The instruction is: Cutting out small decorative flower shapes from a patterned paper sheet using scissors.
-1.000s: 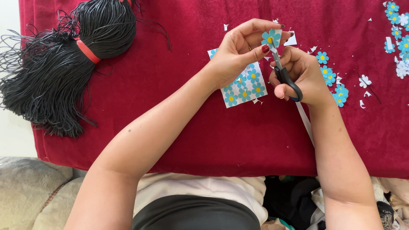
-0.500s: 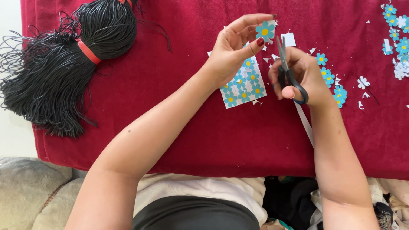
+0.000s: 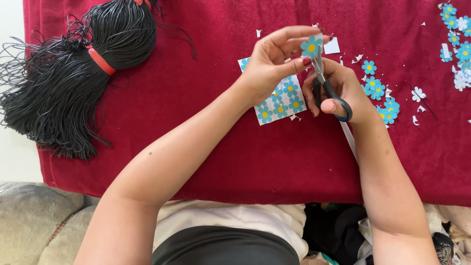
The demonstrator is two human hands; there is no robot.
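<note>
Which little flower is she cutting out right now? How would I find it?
Start at the red cloth and find the two hands near its top middle. The left hand pinches one blue paper flower with a yellow centre against the scissors. It alone is held up; the others lie on the cloth.

A black cord bundle point(image 3: 73, 73) with a red band point(image 3: 100, 60) lies on the crimson cloth point(image 3: 221, 147).

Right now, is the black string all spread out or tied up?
Tied up: a red band cinches the black cord bundle near its middle, and loose ends fan out below.

Scissors point(image 3: 329, 88) back at flower point(image 3: 311, 47)
</note>
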